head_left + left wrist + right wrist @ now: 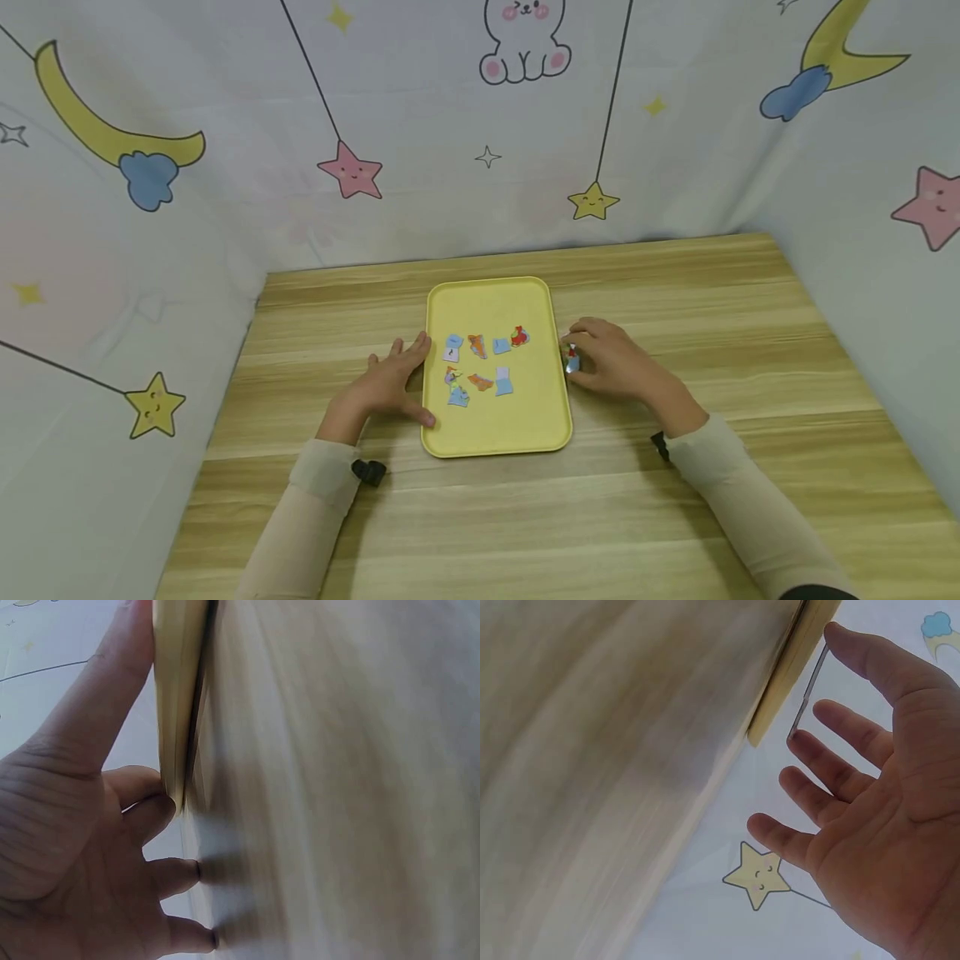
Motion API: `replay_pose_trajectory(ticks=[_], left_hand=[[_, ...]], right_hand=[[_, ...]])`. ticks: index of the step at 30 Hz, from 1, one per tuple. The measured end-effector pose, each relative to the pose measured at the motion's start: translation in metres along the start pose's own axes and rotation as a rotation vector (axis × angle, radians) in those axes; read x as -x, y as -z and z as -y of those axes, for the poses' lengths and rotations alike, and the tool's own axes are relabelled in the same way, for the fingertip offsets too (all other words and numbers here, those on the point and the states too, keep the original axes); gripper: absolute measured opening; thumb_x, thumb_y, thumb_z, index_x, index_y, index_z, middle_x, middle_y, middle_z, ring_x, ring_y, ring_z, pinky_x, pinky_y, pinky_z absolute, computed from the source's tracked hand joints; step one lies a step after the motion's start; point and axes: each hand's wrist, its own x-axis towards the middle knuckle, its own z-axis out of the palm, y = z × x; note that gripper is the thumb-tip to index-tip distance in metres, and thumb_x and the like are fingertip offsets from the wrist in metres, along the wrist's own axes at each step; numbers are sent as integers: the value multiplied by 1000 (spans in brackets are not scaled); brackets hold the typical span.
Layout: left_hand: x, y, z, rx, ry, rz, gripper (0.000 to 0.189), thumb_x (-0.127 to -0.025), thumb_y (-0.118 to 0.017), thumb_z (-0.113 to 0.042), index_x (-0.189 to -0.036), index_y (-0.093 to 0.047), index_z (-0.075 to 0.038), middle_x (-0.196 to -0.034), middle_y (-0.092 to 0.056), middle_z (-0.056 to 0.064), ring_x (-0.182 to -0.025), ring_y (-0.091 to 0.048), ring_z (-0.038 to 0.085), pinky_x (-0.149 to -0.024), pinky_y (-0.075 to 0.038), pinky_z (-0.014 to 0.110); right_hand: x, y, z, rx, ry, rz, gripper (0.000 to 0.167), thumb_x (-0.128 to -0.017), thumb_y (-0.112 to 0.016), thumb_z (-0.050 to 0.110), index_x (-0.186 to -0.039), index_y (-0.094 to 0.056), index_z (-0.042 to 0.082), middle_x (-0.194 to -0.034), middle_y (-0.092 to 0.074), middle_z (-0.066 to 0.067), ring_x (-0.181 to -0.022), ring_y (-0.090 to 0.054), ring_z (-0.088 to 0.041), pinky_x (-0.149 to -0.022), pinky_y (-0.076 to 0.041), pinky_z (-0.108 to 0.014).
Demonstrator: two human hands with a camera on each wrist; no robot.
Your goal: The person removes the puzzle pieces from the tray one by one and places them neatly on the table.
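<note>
A yellow tray (525,425) lies on the table with several small, flat, jigsaw-like printed pieces on it. Some are joined in pairs, such as the light blue and white one (503,381); a red piece (520,337) is near the right side. My left hand (390,379) has its fingers spread, thumb and forefinger touching the tray's left edge. Just beyond the right edge, my right hand (611,358) pinches a thin, flat colourful puzzle piece (573,364) between thumb and a finger. Edge-on in the right wrist view, that piece (808,694) shows a seam partway along.
The wood-grain table (465,525) extends around the tray on all sides. A white cloth (435,100) printed with stars, moons and a bear hangs behind the table and along both sides.
</note>
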Motion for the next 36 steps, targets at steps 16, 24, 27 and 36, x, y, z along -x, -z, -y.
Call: replay_pose_trajectory(ticks=[16, 24, 27, 36], left_hand=[[-1, -1, 1, 6, -9, 0, 144, -64, -100, -48, -169, -12, -5, -177, -4, 12, -158, 8, 49, -115, 8, 82], [-1, -2, 4, 7, -6, -3, 145, -63, -101, -48, -169, -11, -5, -177, -3, 11, -159, 9, 48, -115, 9, 81], [-1, -2, 5, 8, -6, 0, 145, -63, -101, -48, -169, -11, -6, -177, -3, 10, -159, 9, 48, -115, 9, 81], [-1, -2, 5, 11, -9, -2, 146, -63, -101, -49, -169, -11, -6, -177, -3, 11, -159, 9, 48, -115, 9, 81]], right_hand=[[12, 11, -19, -4, -144, 58, 54, -89, -81, 14, -136, -64, -6, -142, -57, -29, -137, -49, -49, -112, -39, -68], [16, 14, -30, 11, -159, 64, 51, -89, -80, 10, -135, -65, -7, -140, -58, -30, -133, -52, -50, -109, -42, -67], [18, 16, -32, 2, -170, 62, 50, -89, -78, 8, -134, -65, -7, -140, -57, -31, -134, -51, -50, -110, -41, -67], [22, 20, -40, -17, -218, 97, 49, -91, -73, 6, -137, -63, -8, -144, -55, -31, -138, -47, -50, -114, -39, -65]])
